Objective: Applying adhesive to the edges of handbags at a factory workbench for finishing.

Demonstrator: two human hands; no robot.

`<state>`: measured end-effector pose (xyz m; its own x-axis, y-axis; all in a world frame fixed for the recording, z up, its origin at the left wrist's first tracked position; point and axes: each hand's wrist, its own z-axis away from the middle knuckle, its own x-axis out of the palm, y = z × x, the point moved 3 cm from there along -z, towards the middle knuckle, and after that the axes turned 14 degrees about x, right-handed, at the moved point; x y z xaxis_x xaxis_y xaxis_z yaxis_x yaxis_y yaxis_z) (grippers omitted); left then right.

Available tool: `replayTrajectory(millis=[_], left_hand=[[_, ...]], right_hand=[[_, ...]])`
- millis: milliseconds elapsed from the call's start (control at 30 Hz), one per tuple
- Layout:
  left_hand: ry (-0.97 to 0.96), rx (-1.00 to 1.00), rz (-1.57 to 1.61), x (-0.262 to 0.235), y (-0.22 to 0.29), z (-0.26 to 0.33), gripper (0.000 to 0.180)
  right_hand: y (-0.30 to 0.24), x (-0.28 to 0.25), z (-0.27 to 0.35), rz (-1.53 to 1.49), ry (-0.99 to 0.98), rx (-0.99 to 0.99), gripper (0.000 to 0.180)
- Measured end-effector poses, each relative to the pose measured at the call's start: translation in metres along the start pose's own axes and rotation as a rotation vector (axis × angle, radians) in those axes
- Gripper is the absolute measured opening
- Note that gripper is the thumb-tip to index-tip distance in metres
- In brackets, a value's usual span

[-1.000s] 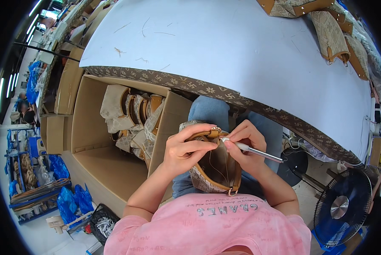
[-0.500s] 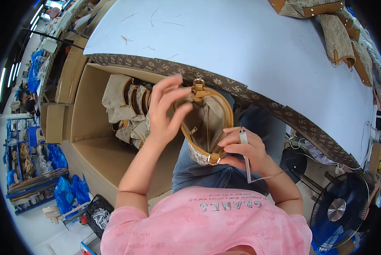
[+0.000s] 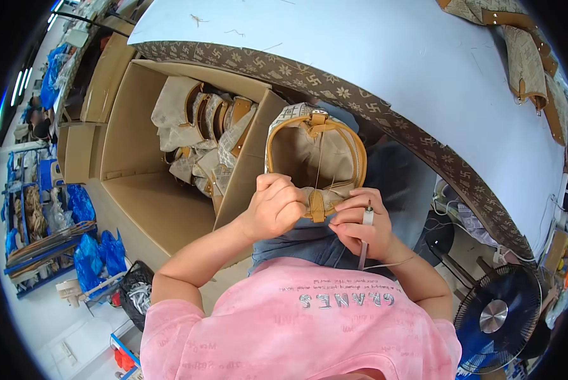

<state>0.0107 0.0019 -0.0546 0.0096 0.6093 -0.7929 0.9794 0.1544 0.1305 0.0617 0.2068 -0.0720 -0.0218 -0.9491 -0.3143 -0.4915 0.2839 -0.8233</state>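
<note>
An open-topped handbag point(image 3: 315, 155) with patterned light fabric, tan trim and a beige lining rests over my lap, its mouth facing up. My left hand point(image 3: 276, 206) is closed on its near rim, just left of a tan strap tab point(image 3: 316, 204). On the other side of that tab, the fingers of my right hand point(image 3: 366, 223) pinch the rim. A slim pen-shaped tool point(image 3: 367, 218) with a pale grip and a thin cord lies across my right hand, held among the fingers. Another tan tab with a metal ring point(image 3: 319, 117) sits at the far rim.
An open cardboard box point(image 3: 151, 190) with several similar bags point(image 3: 201, 130) stands at left. Ahead is a white-topped table point(image 3: 360, 57) with loose threads and more bags point(image 3: 526, 69) at far right. A black fan point(image 3: 496, 316) stands at lower right.
My left hand has come down from the bag's far left side to its near rim and closed there. The bag has turned, bringing a strap tab between my hands. The view has shifted slightly.
</note>
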Motion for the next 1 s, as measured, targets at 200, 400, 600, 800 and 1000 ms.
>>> replayTrajectory(millis=[200,400,600,800,1000], left_hand=[[-0.006,-0.042,0.196,-0.003,-0.004,-0.011,0.019],[-0.159,-0.122,0.514,-0.018,-0.014,-0.029,0.035],[-0.173,-0.244,0.689,-0.017,-0.016,-0.037,0.023],[-0.114,-0.597,1.050,-0.011,-0.018,-0.032,0.011],[-0.032,-0.702,0.987,-0.010,-0.010,-0.025,0.008]], right_hand=[[0.004,-0.010,0.006,-0.062,-0.053,0.039,0.017],[-0.009,-0.023,-0.004,-0.484,-0.077,0.362,0.042],[0.000,-0.020,-0.010,-1.018,-0.110,0.694,0.056],[0.011,-0.013,-0.006,-0.921,-0.193,0.658,0.023],[-0.003,-0.004,-0.002,-0.822,-0.114,0.748,0.013]])
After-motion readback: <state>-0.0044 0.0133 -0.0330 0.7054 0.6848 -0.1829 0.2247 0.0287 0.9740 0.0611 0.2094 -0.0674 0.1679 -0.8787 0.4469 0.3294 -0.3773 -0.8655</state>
